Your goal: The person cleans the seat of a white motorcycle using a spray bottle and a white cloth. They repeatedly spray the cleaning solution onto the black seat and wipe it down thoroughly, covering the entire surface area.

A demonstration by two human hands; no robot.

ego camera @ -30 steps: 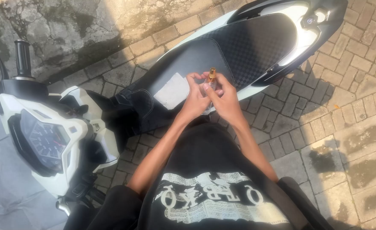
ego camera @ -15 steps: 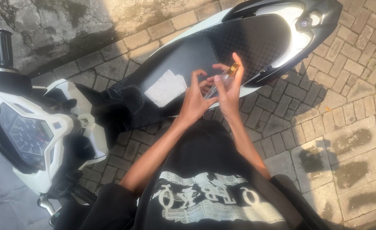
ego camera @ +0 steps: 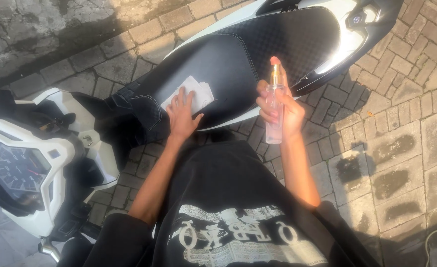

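Over one scooter seat, right hand clasps one spray bottle; left hand flat, released, on one white cloth.

bare seat rearward, cloth forward

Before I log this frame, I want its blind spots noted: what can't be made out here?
- Bottle: the right hand wraps its middle, so the liquid level can't be read; its gold top is too small to show a nozzle.
- Cloth: the left hand covers part of it, hiding its full shape.
- Scooter: its tail and handlebars are cut off by the frame edges.
- Dial: too dark and small to read.
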